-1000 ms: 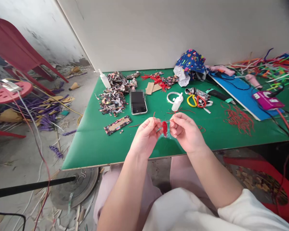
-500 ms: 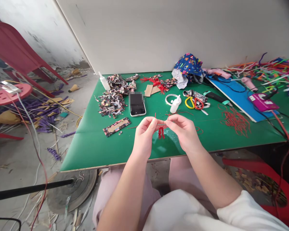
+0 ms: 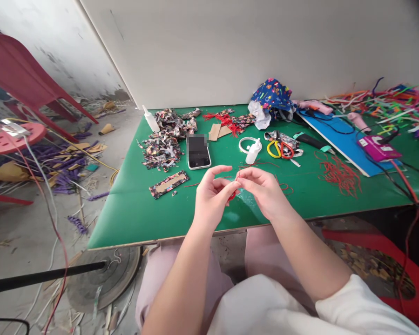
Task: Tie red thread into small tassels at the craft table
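Observation:
My left hand [image 3: 213, 191] and my right hand [image 3: 260, 190] meet over the front part of the green table, fingertips touching. Between them is red cord [image 3: 232, 196], looped below the left thumb and mostly hidden by the fingers. My left thumb and fingers are closed on it, with the index finger raised. A short red end shows above the pinched fingertips of my right hand. Just beyond the hands stands a white squeeze bottle [image 3: 253, 152]. A strip of flowered fabric on card [image 3: 169, 184] lies to the left.
The green table [image 3: 125, 218] bears a phone [image 3: 199, 152], a heap of dark flowered fabric pieces [image 3: 160, 149], scissors [image 3: 281, 150], a utility knife [image 3: 312, 141], a pile of red cords [image 3: 340, 174] and a blue board [image 3: 338, 142]. Cables hang at the right edge.
My hands have come together, and the left thumb has moved right to the right fingertips. The left index finger has lifted. The red loop is now mostly covered.

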A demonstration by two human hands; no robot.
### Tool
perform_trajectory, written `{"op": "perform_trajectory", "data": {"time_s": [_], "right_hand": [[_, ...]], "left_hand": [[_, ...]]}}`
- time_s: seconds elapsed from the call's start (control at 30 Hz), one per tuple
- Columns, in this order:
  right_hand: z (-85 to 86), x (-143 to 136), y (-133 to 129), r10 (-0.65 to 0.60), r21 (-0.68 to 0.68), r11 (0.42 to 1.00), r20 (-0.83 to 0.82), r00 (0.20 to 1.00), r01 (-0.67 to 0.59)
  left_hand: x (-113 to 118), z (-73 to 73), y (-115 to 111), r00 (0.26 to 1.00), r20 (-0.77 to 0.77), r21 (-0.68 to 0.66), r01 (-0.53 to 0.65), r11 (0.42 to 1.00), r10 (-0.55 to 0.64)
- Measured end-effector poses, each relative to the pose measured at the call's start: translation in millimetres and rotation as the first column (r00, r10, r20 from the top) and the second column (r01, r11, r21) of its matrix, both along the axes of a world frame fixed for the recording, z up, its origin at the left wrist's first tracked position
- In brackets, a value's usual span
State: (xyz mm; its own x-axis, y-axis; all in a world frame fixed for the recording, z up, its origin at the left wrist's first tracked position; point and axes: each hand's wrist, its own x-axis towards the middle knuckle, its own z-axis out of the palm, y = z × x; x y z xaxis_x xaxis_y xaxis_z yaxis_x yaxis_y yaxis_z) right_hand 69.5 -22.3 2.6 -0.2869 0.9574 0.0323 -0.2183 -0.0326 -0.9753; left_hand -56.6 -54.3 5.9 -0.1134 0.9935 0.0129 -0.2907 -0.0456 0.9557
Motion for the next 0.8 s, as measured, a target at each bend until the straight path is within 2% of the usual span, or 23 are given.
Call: {"op": "perform_trajectory", "data": {"time_s": [0.13,0.37,0.57,0.67,0.8], "right_hand": [[0.0,0,0,0.096,-0.096,0.990,-0.102,0.990,-0.106],[-2.1,1,-1,0.081,-0.078,0.993,-0.139,0.987,-0.093],[-0.9,2,1,-0.079,0.059,0.995,-0.018,0.997,0.080],[-1.6,5,1,-0.189,0.175,0.969,0.081,0.979,0.173],[-10.1,11,-2,-0.310,0.306,0.918,0.162,0.937,0.251]], "left_hand": [[1,1.6,0,0.999,0.035,0.027,0.027,0.999,-0.028],[3,1.8,1,0.995,0.070,0.010,0.075,0.997,-0.075],[7,-3.9,5,0.987,0.083,-0.003,0.136,0.991,-0.136],[8,-8.5,8,0.991,0.048,-0.026,0.125,0.992,-0.123],[8,-15.2,6,0.989,-0.083,-0.083,0.116,0.990,-0.123]]}}
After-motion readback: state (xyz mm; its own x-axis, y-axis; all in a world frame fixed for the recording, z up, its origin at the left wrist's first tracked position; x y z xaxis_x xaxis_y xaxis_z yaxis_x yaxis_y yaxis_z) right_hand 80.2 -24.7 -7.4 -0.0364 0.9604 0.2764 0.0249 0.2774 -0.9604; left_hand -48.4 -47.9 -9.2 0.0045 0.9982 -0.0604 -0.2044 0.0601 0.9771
